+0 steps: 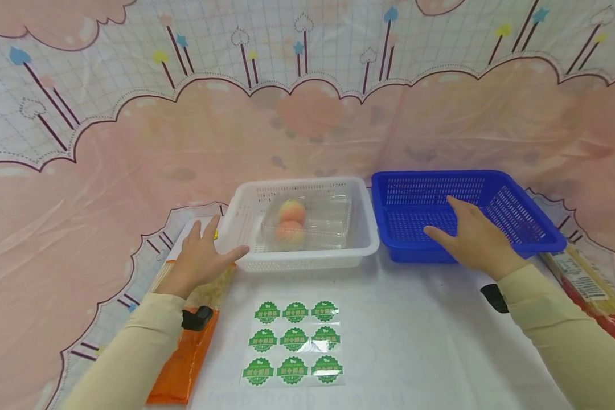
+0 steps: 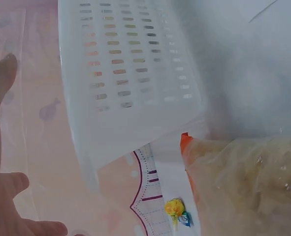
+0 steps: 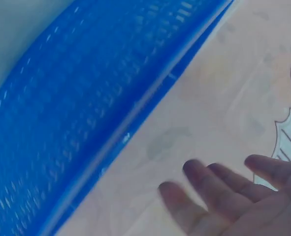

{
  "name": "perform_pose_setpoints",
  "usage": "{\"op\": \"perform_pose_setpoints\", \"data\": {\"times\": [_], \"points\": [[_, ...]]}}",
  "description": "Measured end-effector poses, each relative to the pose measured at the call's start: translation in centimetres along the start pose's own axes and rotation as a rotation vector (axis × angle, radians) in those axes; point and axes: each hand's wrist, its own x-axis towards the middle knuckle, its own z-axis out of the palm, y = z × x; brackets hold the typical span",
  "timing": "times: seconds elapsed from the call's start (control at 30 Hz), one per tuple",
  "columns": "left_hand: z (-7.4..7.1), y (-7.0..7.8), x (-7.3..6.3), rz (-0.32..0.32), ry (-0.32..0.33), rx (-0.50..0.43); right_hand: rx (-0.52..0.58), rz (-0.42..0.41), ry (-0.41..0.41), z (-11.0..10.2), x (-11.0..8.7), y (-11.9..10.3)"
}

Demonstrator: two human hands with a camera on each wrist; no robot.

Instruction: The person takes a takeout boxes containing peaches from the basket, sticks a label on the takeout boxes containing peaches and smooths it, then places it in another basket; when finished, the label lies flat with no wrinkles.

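Note:
My left hand (image 1: 197, 262) is held with fingers spread at the left end of the white basket (image 1: 307, 261), holding nothing. Inside that basket lies a clear plastic clamshell box (image 1: 328, 219) with two peaches (image 1: 292, 212) showing in its left part. Over the front of the blue basket (image 1: 466, 177), my right hand (image 1: 476, 236) is spread with thumb and fingers apart, nothing between them. In the left wrist view the white basket's slotted wall (image 2: 130, 64) stands beside the fingers. The blue basket's rim (image 3: 140, 103) crosses the right wrist view, apart from the fingertips.
A sheet of round green stickers (image 1: 294, 340) lies on the white table in front. An orange and clear food bag (image 1: 176, 364) lies under the left forearm, and a yellow-wrapped lollipop (image 2: 175, 207) is near it. Another package (image 1: 589, 290) lies at the right.

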Motion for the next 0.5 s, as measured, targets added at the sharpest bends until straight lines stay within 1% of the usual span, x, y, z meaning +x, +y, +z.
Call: {"op": "perform_pose_setpoints", "data": {"times": [0.17,0.37,0.5], "points": [[0.8,-0.4,0.1,-0.02,0.025,-0.09,0.148,-0.005,0.007,1.1,0.5,-1.1],[1.9,-1.3,0.2,-0.017,0.077,-0.174,0.213,-0.026,0.007,2.5,1.2,-2.8],[2.7,-1.9,0.2,-0.019,0.086,-0.235,0.261,-0.028,-0.008,3.7,1.7,-4.0]]}}
